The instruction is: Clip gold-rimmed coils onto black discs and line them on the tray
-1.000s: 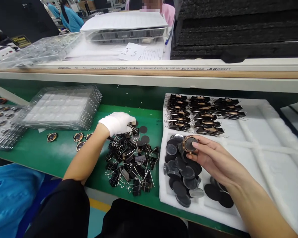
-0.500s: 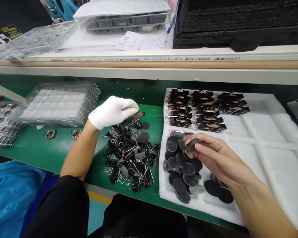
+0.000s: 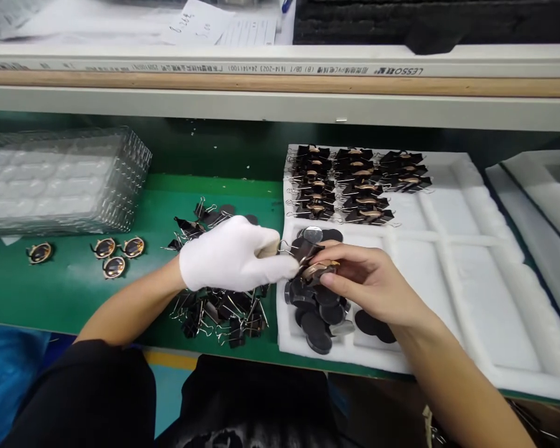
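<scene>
My left hand (image 3: pixel 233 256), in a white glove, pinches a black binder clip (image 3: pixel 302 251) by its wire handles. My bare right hand (image 3: pixel 366 281) holds a small round gold-rimmed part (image 3: pixel 318 270) with dark discs on it, edge-on. The clip's jaws meet that part between the two hands. Beneath my left hand lies a pile of loose binder clips (image 3: pixel 224 308) on the green mat (image 3: pixel 74 292). Under my right hand a heap of dark round discs (image 3: pixel 317 314) sits in a white foam tray (image 3: pixel 448 280).
Rows of clipped parts (image 3: pixel 350 183) fill the tray's far left compartment. Several gold-rimmed parts (image 3: pixel 114 252) lie on the mat at left, before a stack of clear blister trays (image 3: pixel 60 180). A shelf edge (image 3: pixel 280 87) runs overhead. Another foam tray (image 3: pixel 541 186) stands at right.
My left hand lifted a binder clip from the pile and carried it right to meet my right hand, which turned the round part edge-on. The camera tilted down.
</scene>
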A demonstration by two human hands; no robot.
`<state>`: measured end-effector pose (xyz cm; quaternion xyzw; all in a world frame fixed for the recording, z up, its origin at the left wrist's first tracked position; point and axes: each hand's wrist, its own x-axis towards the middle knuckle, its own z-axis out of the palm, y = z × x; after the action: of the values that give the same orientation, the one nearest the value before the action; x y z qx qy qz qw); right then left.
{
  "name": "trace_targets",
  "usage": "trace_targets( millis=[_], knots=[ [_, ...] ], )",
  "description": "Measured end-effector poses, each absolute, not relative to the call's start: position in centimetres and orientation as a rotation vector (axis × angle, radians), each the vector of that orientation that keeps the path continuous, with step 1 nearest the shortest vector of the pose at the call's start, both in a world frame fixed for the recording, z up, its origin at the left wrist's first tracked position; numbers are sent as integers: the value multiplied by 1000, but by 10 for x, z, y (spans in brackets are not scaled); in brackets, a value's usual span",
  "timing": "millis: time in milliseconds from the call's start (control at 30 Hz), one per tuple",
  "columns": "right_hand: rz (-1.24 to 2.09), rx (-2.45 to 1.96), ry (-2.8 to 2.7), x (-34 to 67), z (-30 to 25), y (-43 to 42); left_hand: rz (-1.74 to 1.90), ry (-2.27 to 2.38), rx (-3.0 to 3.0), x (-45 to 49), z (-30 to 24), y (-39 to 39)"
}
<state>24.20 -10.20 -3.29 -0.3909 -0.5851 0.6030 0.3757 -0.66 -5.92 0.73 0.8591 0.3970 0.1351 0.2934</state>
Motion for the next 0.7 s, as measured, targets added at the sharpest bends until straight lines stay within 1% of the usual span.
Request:
trace_targets(
  millis=[100, 233, 433, 567, 633, 700],
  knots=[
    [1524, -1006, -1601, 245, -31, -103, 220, 1115, 2236, -4, 6, -60],
    [1465, -990, -1700, 245, -30, -103, 183, 1130, 2232, 4, 1, -64],
    [1326, -1019, -1779, 248, -30, -102, 284, 1221, 2357, 7, -3, -67],
    [1304, -1020, -1844, 252, -30, -102, 344, 1120, 2383, 4, -9, -65],
    [1337, -1021, -1802, 252, -30, -103, 400, 1058, 2322, 3, -13, -62],
    [1381, -1022, -1626, 250, -31, -103, 482, 989, 2245, 1, -15, -59]
  ],
)
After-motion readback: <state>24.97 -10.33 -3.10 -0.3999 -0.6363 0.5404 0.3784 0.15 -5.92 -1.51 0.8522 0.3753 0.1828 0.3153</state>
